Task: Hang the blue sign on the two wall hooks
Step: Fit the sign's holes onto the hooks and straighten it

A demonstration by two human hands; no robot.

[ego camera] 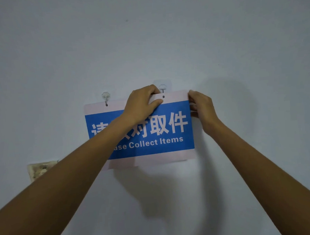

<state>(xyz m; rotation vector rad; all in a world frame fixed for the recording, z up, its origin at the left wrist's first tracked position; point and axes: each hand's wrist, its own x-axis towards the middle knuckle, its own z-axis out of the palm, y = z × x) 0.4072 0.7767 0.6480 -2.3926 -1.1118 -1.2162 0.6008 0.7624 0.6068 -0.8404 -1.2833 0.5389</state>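
Observation:
The blue sign, white-bordered with white lettering, lies flat against the pale wall. Its left hole sits on the left clear hook. The right hole lies just below the right clear hook; whether the hook passes through it is unclear. My left hand pinches the sign's top edge just left of that hole, thumb on the front. My right hand grips the sign's upper right edge. My left forearm hides part of the lettering.
A worn, stained patch marks the wall at the lower left, partly behind my left forearm. The hands and sign cast a shadow on the wall below and to the right. Bare wall surrounds the sign.

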